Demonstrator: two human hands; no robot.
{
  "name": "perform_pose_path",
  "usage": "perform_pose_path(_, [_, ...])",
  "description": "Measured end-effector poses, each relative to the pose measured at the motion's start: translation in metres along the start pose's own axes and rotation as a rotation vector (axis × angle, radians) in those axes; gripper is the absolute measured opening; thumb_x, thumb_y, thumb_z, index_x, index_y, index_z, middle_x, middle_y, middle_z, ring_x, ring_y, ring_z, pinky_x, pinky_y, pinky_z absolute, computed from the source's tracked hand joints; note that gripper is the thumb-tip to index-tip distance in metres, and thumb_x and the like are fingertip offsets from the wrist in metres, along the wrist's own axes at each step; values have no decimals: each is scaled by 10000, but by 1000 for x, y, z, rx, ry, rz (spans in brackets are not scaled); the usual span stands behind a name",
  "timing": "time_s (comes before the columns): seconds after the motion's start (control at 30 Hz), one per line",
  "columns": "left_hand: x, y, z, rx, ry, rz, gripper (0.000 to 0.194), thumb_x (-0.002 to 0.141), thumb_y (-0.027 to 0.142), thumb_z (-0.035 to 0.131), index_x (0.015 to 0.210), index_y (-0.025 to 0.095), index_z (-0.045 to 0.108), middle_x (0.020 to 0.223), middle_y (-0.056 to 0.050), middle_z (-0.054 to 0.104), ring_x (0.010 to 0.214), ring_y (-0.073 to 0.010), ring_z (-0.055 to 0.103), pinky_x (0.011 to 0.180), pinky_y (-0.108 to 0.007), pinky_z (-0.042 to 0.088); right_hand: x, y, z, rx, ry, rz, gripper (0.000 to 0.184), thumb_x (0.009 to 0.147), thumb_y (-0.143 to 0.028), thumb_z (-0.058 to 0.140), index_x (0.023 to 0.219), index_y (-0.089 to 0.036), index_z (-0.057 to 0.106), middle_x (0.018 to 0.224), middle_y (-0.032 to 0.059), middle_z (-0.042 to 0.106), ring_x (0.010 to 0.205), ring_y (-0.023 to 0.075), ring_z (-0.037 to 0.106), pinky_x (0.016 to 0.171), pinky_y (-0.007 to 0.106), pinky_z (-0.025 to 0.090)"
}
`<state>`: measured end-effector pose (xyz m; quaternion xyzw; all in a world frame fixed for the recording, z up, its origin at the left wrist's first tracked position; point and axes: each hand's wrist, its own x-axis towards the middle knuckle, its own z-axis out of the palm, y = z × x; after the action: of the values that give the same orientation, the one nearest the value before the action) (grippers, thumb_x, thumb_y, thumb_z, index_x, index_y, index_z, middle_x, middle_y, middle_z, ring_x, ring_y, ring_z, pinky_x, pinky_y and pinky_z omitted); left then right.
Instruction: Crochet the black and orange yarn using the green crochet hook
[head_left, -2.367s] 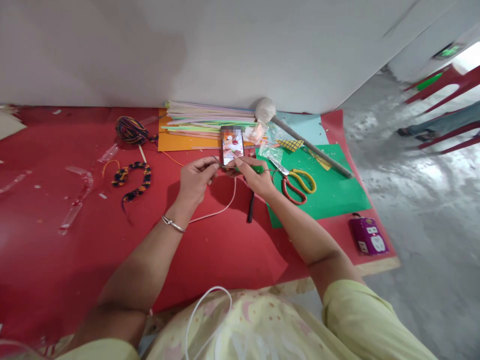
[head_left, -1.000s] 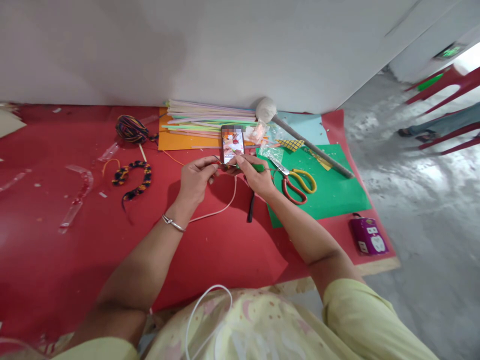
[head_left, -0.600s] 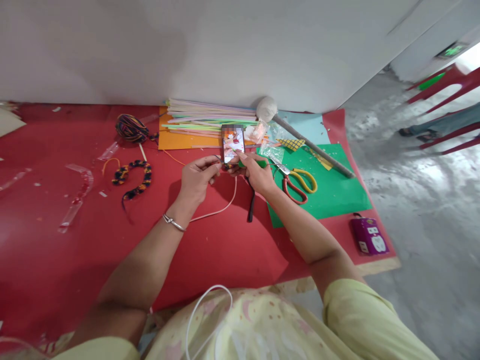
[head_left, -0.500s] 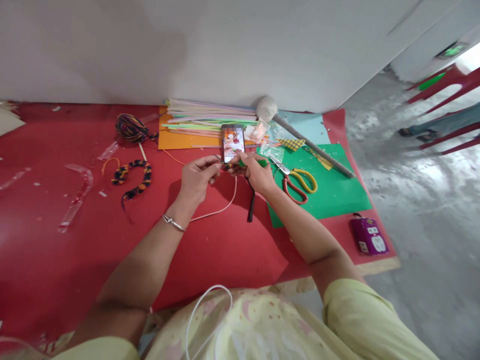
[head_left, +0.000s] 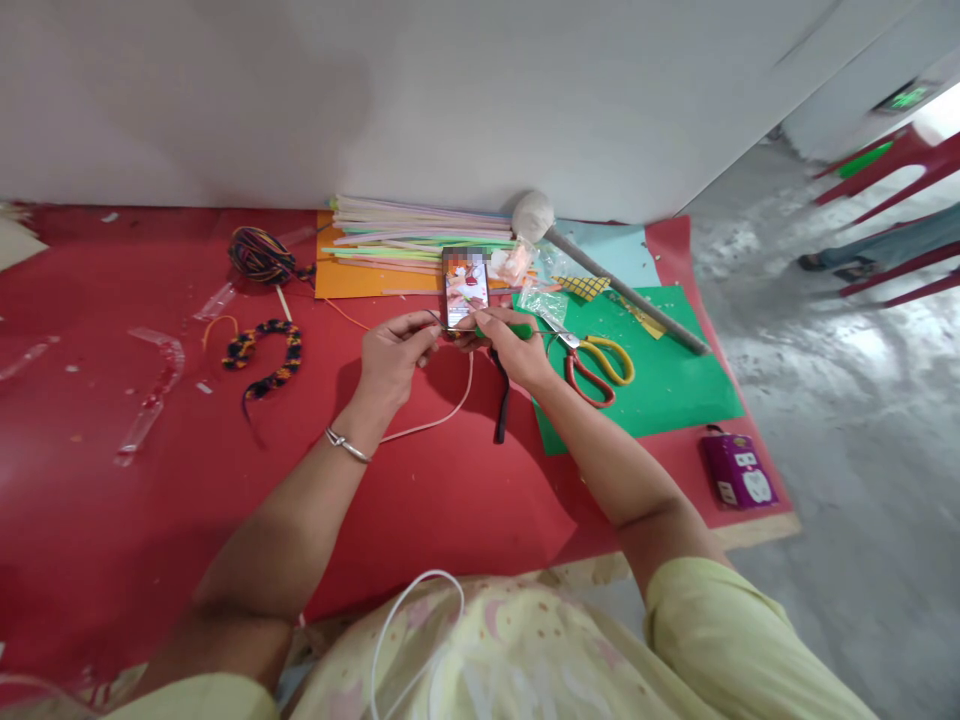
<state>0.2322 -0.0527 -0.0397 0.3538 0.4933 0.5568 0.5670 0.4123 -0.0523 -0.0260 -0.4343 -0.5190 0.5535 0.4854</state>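
My right hand is closed around a green-handled crochet hook, held level, with a thin metal end sticking out to the right. My left hand pinches a dark strand of yarn near the hook's other end. Between the hands is a small dark-and-orange crocheted piece, mostly hidden by fingers. Just behind them, a phone with a lit screen leans or lies on the table; I cannot tell which. A finished-looking curved crocheted strip lies to the left.
A multicoloured yarn ball sits at the back left. Scissors rest on a green sheet at right. Pipe cleaners, a stick with a white ball and a purple pack lie on the red-covered table.
My right fingers have shifted slightly down and left, the index finger drawn in from the phone's lower edge. The dark strand at my left fingertips shows more clearly. Both arms stay nearly still.
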Motion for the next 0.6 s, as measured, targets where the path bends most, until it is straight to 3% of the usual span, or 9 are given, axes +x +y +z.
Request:
perform_pose_path(0.23, [2,-7,-2,123,34,108,206,684,254,843,877,182,844,601,-1,684,493,-78,503,479,-212,368,-6,-2,0,-276,-38,-213,467,987,-624,589,944,-217,812,937,62,786,864,201,750,846,351,638])
perform_pose_path(0.4, [3,-10,-2,195,73,196,177,707,252,836,873,193,851,754,-31,770,613,-121,629,578,-239,504,-8,-2,0,-416,-30,-341,396,1022,-550,558,965,-246,806,989,67,795,918,206,732,961,371,592])
perform_pose_path(0.5, [1,-10,-3,277,70,266,148,741,228,813,880,201,855,827,-40,801,705,-143,684,692,-271,571,-7,-3,1,-425,-36,-352,391,1030,-524,551,949,-235,802,976,69,795,915,198,735,957,359,589])
perform_pose_path(0.6, [0,-11,-4,311,52,324,143,765,205,794,893,202,859,867,-44,815,751,-148,711,752,-278,586,-6,-2,2,-331,-33,-260,425,1016,-556,564,933,-210,796,959,71,796,891,193,753,904,345,617])
